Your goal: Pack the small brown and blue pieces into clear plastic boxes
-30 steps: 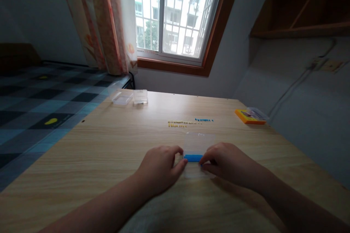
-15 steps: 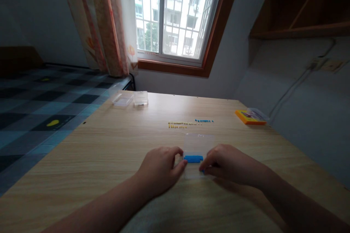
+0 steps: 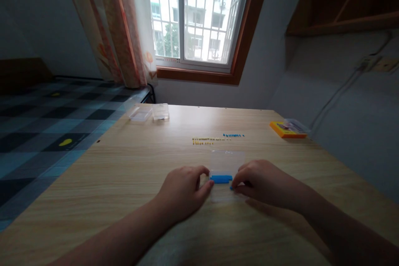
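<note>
A clear plastic box [image 3: 227,161] with its lid laid back stands on the table in front of me. Rows of small blue pieces [image 3: 220,179] lie side by side in its near part. My left hand [image 3: 184,186] grips the box's left edge between thumb and fingers. Over the right side of the box, my right hand [image 3: 261,183] is closed in a pinch on a small blue piece [image 3: 231,188], just beside the right end of the rows. The fingers cover most of that piece, so its exact shape cannot be made out.
Beyond the box, small yellow pieces [image 3: 202,142] and more blue pieces [image 3: 233,135] lie in lines on the wooden table [image 3: 149,153]. Two clear cases [image 3: 160,111] sit at the far left. An orange-yellow box [image 3: 287,129] lies near the right edge.
My right hand has shifted slightly up and to the right with the small blue piece. The left hand keeps its grip on the box. The view has tilted a little.
</note>
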`<state>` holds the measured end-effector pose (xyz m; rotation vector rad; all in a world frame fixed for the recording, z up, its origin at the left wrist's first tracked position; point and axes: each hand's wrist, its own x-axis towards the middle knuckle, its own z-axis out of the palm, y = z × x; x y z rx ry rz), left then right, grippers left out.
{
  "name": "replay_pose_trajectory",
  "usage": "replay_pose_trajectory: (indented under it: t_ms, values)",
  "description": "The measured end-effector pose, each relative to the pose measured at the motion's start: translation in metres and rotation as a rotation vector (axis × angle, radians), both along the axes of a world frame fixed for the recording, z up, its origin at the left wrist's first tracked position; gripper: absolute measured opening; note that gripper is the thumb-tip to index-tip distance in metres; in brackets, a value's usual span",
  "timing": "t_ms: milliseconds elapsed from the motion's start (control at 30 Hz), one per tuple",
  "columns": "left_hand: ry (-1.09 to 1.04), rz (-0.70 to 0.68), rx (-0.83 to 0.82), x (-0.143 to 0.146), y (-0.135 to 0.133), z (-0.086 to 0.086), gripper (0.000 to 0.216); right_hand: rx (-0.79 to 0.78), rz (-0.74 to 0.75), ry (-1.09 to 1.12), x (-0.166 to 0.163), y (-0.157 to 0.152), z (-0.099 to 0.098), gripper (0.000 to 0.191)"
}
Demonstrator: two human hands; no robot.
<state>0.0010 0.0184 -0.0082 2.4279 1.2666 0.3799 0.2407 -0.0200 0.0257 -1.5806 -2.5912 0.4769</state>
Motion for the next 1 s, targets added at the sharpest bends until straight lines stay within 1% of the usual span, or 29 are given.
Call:
replay_pose_trajectory:
  t_ms: [233, 500, 733, 900, 1000]
  values:
    - [0.003, 0.003, 0.011, -0.0003, 0.0005, -0.0006, 0.028, 0.030, -0.063, -0.043, -0.0072, 0.0040, -0.0010, 0.019]
    - [0.014, 0.015, 0.008, 0.0002, 0.0002, -0.0003, 0.028, 0.063, -0.138, -0.097, -0.0034, 0.0049, -0.0072, 0.019]
    - [0.023, 0.018, -0.004, 0.0002, -0.0006, 0.0019, 0.030, 0.085, -0.163, -0.160, -0.0073, 0.0044, -0.0080, 0.020]
    - [0.028, 0.018, -0.007, 0.0008, -0.0004, 0.0031, 0.031, 0.062, -0.138, -0.205, -0.0081, 0.0034, -0.0065, 0.023]
    - [0.033, 0.016, -0.001, 0.0009, -0.0003, 0.0032, 0.031, 0.079, -0.131, -0.209, -0.0079, 0.0022, -0.0070, 0.023]
